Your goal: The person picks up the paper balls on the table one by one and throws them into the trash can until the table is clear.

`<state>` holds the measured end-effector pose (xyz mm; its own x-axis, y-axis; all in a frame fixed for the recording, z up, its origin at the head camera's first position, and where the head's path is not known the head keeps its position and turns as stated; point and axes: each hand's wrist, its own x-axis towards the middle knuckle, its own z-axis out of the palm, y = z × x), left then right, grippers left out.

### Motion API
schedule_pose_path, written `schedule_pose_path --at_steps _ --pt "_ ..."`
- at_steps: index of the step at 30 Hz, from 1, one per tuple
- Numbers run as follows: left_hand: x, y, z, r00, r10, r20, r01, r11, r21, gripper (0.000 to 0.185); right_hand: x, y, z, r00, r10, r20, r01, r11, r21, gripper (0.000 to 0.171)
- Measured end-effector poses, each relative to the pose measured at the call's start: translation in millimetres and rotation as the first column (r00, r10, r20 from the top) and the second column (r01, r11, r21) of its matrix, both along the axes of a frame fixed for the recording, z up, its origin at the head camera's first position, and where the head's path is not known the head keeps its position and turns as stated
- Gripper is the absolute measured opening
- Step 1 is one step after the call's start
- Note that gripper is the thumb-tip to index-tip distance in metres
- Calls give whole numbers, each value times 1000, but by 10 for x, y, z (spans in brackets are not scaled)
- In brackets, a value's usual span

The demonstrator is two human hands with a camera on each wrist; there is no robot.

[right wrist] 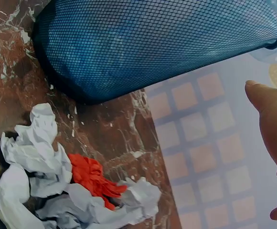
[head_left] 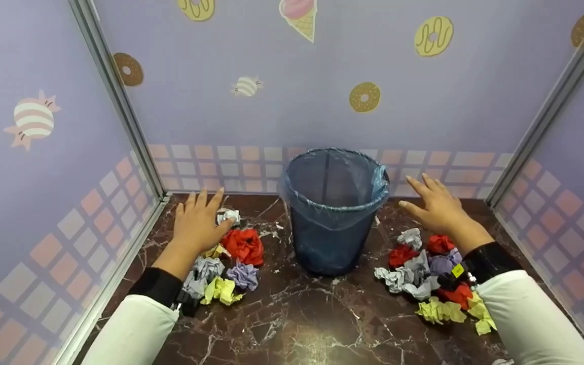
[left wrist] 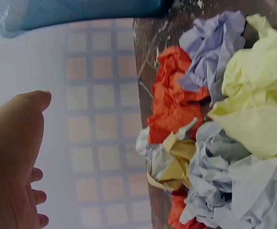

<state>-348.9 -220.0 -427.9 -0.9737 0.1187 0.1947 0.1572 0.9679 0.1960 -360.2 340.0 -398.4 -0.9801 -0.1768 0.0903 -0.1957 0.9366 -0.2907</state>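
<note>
My left hand [head_left: 197, 222] is held with fingers spread above a heap of crumpled paper on the left, holding nothing. That heap has a red paper ball [head_left: 245, 246], a purple one [head_left: 243, 276], a yellow one [head_left: 221, 291] and grey ones [left wrist: 243, 186]. Over on the right, my right hand [head_left: 436, 207] is likewise spread and holds nothing, above a second heap with grey paper [head_left: 398, 278], red paper [right wrist: 91, 177] and yellow paper [head_left: 440, 311]. Between the hands stands a dark mesh wastebasket [head_left: 330, 248], upright, lined with a translucent blue bag [head_left: 337, 215].
The dark marbled tabletop [head_left: 322, 324] carries both heaps and the wastebasket. Purple panels with printed sweets and tiles close it in at the back [head_left: 271, 116], left [head_left: 84, 126] and right [head_left: 571, 162]. Metal strips run along the corners.
</note>
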Motion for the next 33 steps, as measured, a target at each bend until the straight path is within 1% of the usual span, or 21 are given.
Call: schedule_pose_path --at_steps 4,8,11,14,18,21,25,28,33 --pt "102 101 7 999 -31 -17 31 999 22 84 23 75 97 1000 11 -13 -10 1000 12 84" --pt "233 219 -30 998 -63 -23 63 998 28 83 62 213 213 1000 7 -8 -7 1000 7 85" --pt "346 332 -80 995 -98 -31 98 995 23 82 103 357 317 1000 -11 3 11 1000 2 86" --pt "473 473 -148 989 -141 -54 143 989 33 81 139 535 406 1000 -23 6 23 1000 20 86" --pt "654 695 -250 977 -204 -64 208 975 74 80 187 810 449 999 -30 -13 30 999 30 86" --pt "785 890 -319 967 -254 -28 255 962 98 80 242 1047 409 999 -48 -17 49 999 16 86" --pt "928 1132 -409 946 -323 19 319 941 109 79 322 1336 308 997 -77 0 77 997 9 86" --pt "995 1290 -483 922 -387 30 382 919 98 80 396 1532 191 995 -96 23 96 995 9 86" --pt "1058 1518 -648 880 -473 44 468 879 96 81 502 1824 -85 988 -125 91 124 992 16 81"
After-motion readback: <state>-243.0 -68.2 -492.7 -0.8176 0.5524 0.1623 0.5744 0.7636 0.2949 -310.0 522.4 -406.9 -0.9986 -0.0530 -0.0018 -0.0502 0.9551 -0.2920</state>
